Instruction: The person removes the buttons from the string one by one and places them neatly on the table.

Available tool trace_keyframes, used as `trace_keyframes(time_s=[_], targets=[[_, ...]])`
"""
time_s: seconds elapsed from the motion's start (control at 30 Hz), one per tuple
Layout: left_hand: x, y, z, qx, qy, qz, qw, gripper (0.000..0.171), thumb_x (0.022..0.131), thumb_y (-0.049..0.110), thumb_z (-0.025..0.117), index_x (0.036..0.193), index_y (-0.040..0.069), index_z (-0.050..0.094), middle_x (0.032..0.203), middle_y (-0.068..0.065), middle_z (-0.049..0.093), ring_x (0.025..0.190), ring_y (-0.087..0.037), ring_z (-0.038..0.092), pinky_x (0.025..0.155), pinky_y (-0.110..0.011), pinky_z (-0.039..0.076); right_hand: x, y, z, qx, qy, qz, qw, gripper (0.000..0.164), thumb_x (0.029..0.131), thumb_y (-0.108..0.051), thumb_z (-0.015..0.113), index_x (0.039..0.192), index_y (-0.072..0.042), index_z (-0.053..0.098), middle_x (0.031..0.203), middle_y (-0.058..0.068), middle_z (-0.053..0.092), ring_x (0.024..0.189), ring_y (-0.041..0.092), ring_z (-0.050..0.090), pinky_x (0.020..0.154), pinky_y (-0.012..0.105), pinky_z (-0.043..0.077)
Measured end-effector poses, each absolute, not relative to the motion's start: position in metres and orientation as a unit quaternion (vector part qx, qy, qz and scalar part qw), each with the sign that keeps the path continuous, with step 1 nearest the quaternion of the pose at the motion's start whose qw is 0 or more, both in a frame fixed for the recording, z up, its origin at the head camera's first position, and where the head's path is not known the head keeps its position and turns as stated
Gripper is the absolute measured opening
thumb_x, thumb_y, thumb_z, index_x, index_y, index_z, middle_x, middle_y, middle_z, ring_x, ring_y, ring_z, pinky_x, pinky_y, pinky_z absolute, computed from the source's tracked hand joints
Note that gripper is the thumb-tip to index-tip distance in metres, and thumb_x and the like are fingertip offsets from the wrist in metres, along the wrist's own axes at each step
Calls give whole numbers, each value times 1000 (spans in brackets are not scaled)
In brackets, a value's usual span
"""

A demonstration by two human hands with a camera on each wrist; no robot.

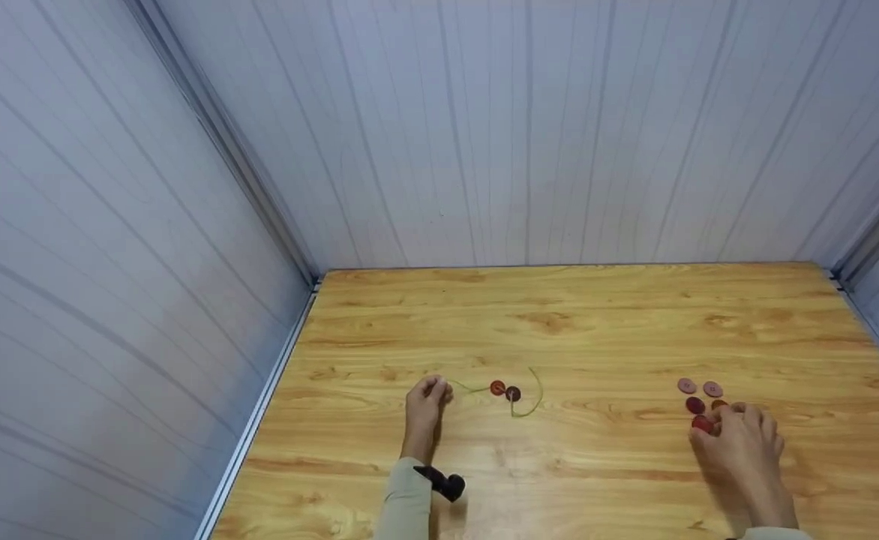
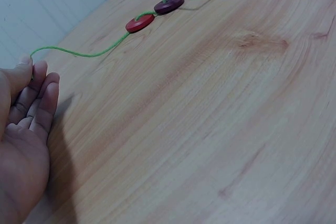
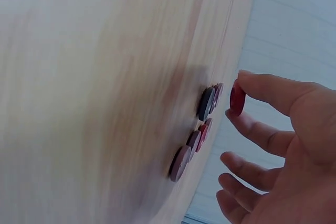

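Thumb and fingertips of my left hand (image 1: 425,409) pinch one end of a thin green cord (image 2: 89,54). Strung on that cord, a red button (image 2: 139,23) and a dark purple button (image 2: 169,4) lie side by side on the table. Beyond them the cord's free end curves round in a loop. Over at the right, my right hand (image 1: 743,442) holds another red button (image 3: 238,98) on edge between thumb and index finger, the other fingers spread. It is raised off the table beside a group of loose buttons.
Two pinkish buttons (image 1: 712,388) and a dark red button (image 1: 695,406) lie just beyond my right hand. The right wrist view also shows a black button (image 3: 206,103) among them. A pale wall (image 1: 484,135) rises behind the wooden table (image 1: 597,322).
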State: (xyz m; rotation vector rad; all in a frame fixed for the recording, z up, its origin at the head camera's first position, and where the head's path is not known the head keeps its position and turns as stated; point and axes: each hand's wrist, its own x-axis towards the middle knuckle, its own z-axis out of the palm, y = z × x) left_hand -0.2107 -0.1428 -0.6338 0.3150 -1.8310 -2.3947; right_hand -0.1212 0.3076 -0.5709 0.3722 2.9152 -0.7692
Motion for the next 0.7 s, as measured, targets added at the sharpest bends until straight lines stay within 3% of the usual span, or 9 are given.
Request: trace_keyframes(time_s=[0.17, 0.4, 0.7], targets=[[-209, -144, -634, 99, -600, -792, 49, 15, 96, 4, 55, 95, -10, 56, 83, -11, 60, 74, -19, 56, 75, -33, 51, -115, 312, -571, 114, 957, -255, 77, 59, 85, -43, 68, 116, 5, 53, 137, 43, 18, 123, 65, 9, 94, 75, 12], [-209, -144, -635, 103, -607, -786, 46, 14, 96, 5, 55, 95, -8, 57, 86, -12, 62, 77, -20, 58, 76, -32, 53, -112, 316, -572, 121, 953, -255, 106, 44, 86, -39, 68, 106, -2, 56, 136, 44, 14, 123, 65, 5, 94, 75, 9], [-211, -144, -635, 112, -612, -781, 47, 13, 96, 4, 56, 93, -8, 57, 84, -10, 62, 76, -19, 59, 75, -32, 53, -114, 316, -574, 130, 953, -246, 120, 41, 87, -35, 68, 109, -2, 56, 134, 45, 15, 122, 64, 6, 94, 74, 10]])
